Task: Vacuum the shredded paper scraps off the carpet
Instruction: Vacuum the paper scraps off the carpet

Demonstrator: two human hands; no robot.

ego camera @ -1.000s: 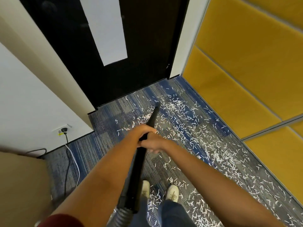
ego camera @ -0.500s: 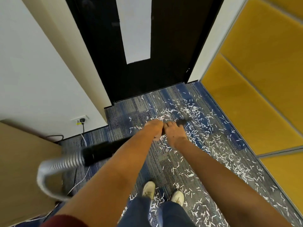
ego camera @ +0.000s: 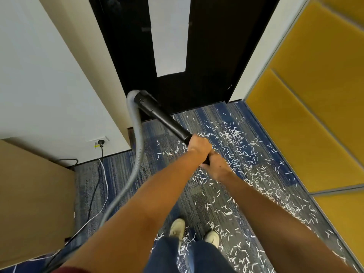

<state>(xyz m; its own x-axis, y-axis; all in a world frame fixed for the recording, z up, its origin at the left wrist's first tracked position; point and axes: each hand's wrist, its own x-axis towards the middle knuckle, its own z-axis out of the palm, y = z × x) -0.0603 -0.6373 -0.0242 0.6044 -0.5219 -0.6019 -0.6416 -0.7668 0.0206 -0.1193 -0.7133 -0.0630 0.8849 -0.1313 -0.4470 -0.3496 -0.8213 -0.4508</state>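
Our left hand (ego camera: 199, 145) and right hand (ego camera: 215, 164) clamp their fingers round the black vacuum wand (ego camera: 163, 117), grey hose (ego camera: 137, 138) looping left. Paper scraps (ego camera: 238, 140) litter the carpet (ego camera: 122, 174) rightward to the yellow panels (ego camera: 305, 115); door (ego camera: 206, 56) ahead, cardboard box (ego camera: 29, 194) hemming the left.

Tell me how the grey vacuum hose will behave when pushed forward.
Likely floppy: the grey hose droops from the black wand to the carpet. Probably light, being thin and ribbed. It might snag the black cable beside it.
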